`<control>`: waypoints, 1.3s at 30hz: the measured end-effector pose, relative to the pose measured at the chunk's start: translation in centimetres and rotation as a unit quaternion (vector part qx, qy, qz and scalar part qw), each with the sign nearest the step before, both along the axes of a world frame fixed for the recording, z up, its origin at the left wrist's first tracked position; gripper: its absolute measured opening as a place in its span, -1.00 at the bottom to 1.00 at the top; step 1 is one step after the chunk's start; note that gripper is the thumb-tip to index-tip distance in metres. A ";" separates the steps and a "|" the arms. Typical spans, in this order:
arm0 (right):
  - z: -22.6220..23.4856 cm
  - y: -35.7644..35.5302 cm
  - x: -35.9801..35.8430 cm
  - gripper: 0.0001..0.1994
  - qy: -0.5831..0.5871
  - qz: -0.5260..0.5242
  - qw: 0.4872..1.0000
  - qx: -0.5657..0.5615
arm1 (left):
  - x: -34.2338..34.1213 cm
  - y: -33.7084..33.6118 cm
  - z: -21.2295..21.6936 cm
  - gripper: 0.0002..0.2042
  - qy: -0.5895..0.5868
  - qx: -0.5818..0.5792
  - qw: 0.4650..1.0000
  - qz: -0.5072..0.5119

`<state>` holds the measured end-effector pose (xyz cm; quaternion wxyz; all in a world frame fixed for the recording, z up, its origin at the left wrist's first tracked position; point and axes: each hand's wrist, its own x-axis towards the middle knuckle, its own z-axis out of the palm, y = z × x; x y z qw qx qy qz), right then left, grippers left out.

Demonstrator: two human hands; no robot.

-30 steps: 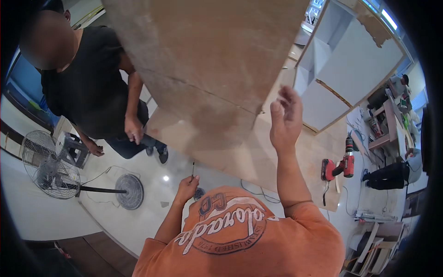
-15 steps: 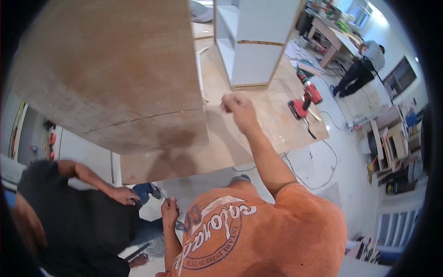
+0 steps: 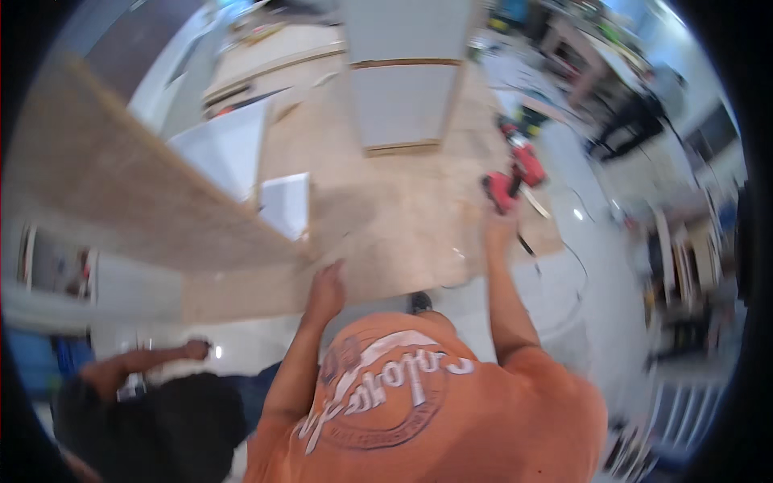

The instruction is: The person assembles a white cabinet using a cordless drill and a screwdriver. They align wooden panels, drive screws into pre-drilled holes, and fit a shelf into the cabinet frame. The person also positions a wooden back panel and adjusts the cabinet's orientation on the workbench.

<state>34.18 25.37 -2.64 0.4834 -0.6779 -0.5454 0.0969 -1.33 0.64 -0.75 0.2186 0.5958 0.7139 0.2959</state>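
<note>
My right hand [image 3: 501, 224] reaches to the battery end of a red and black cordless drill [image 3: 525, 165], which lies on a plywood sheet [image 3: 386, 241]. The hand touches or nearly touches the drill; its fingers are blurred, so a grip cannot be made out. Over the sheet's near edge is my left hand [image 3: 326, 290], holding nothing I can see, a finger stretched out. To its left stands a large plywood panel [image 3: 153, 177] with white-faced boards [image 3: 286, 205] beside it. A tall white cabinet [image 3: 403, 101] with raw wood edges stands on the sheet's far part.
A person in a dark shirt [image 3: 161, 427] is at my left, one arm [image 3: 161, 354] stretched out. Another person [image 3: 636, 121] bends at a workbench [image 3: 568, 40] at the far right. A cable [image 3: 581, 278] curves over the pale floor. Wood offcuts [image 3: 692, 258] are stacked at right.
The plywood panel has swung left, uncovering white boards behind it. My right hand has moved right to the drill; my left has come forward to the sheet's edge. The dark-shirted person's arm has moved away left.
</note>
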 end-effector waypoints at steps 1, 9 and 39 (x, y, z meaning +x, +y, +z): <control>0.0 2.3 2.3 -0.29 0.081 0.018 0.997 -0.003 | -0.8 1.3 -4.1 -0.52 0.102 0.033 0.994 -0.025; 2.2 11.1 7.8 -0.52 0.221 0.289 0.927 -0.093 | 4.4 6.5 -1.3 -0.64 0.111 0.034 0.986 0.118; 18.4 -10.5 -13.5 -0.51 0.129 0.728 0.667 -0.084 | 8.4 2.9 19.4 -0.52 -0.603 0.216 0.748 0.171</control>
